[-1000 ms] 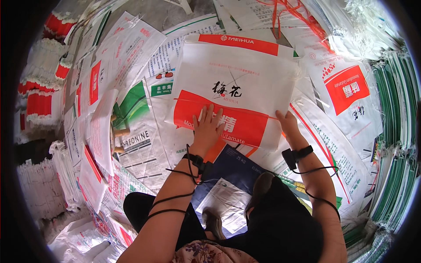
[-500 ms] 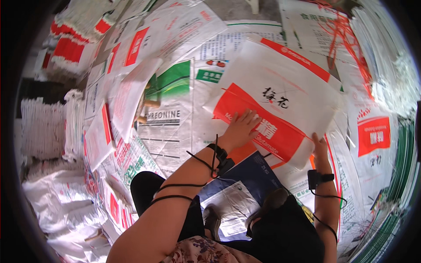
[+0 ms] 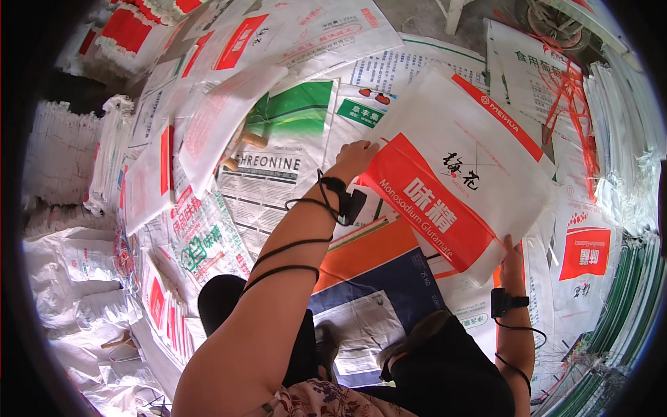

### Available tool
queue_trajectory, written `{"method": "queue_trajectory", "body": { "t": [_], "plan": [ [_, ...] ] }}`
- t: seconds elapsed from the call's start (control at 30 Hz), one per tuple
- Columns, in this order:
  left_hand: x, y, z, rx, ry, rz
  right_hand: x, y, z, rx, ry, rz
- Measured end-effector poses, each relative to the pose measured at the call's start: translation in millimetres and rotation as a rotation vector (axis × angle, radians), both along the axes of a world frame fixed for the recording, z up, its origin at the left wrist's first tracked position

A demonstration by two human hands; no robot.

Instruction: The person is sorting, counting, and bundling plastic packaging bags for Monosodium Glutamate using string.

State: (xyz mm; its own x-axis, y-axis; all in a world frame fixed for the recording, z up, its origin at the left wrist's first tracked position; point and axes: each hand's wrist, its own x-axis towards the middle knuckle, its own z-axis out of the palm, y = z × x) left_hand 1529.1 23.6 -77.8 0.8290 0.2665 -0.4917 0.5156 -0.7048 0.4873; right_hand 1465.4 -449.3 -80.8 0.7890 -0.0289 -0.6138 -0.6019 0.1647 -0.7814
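A flat white sack [image 3: 486,149] with a red band and black characters lies tilted in front of me. My left hand [image 3: 356,157] is closed on its left edge, fingers bent at the corner of the red band. Down at the near right corner, my right hand [image 3: 512,258] grips the sack's edge with the thumb on top; its other fingers are partly hidden. Below the sack, near my feet, is a dark blue and orange sack [image 3: 379,254]. Left of my left hand lies a white sack with a green panel [image 3: 299,115].
Wooden handles [image 3: 253,140] poke out from under a white sheet [image 3: 222,125] at the left. Red strapping [image 3: 571,104] lies at the far right. Stacks of folded sacks [image 3: 62,163] stand on the left, with green-edged stacks [image 3: 636,295] on the right. Black cables wrap both my forearms.
My left hand has moved from the middle of the sack's red band to its left edge and closed there. The sack lies smoother. My right hand stays at the near right corner.
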Motion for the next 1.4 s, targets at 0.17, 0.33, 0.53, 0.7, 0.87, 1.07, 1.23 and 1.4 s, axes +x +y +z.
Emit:
{"method": "queue_trajectory", "body": {
  "t": [0.17, 0.33, 0.53, 0.7, 0.87, 1.07, 1.23, 1.4],
  "plan": [
    [5, -10, 15, 0.010, 0.090, 0.024, -2, -14, -8, 0.003, -0.092, -0.047],
    [-18, 4, 40, -0.430, 0.281, -0.075, 8, -41, 1, -0.113, -0.165, -0.088],
    [-50, -11, 17, -0.596, 0.096, 0.206, 21, -40, -2, -0.083, -0.217, -0.065],
    [-51, -5, 7, -0.607, 0.168, 0.222, 29, -41, -15, -0.157, -0.027, -0.026],
    [-48, -3, -2, -0.581, 0.187, 0.172, 28, -41, -14, -0.150, -0.023, -0.037],
    [-15, -39, 20, -0.387, 0.240, 0.116, 52, -82, -23, -0.288, -0.037, 0.025],
    [-4, -33, 23, -0.376, 0.264, 0.092, 69, -53, -1, -0.041, -0.104, -0.021],
    [-10, -49, 22, -0.845, -0.025, 0.276, 71, -54, 27, 0.136, 0.006, -0.017]
  ]
}}
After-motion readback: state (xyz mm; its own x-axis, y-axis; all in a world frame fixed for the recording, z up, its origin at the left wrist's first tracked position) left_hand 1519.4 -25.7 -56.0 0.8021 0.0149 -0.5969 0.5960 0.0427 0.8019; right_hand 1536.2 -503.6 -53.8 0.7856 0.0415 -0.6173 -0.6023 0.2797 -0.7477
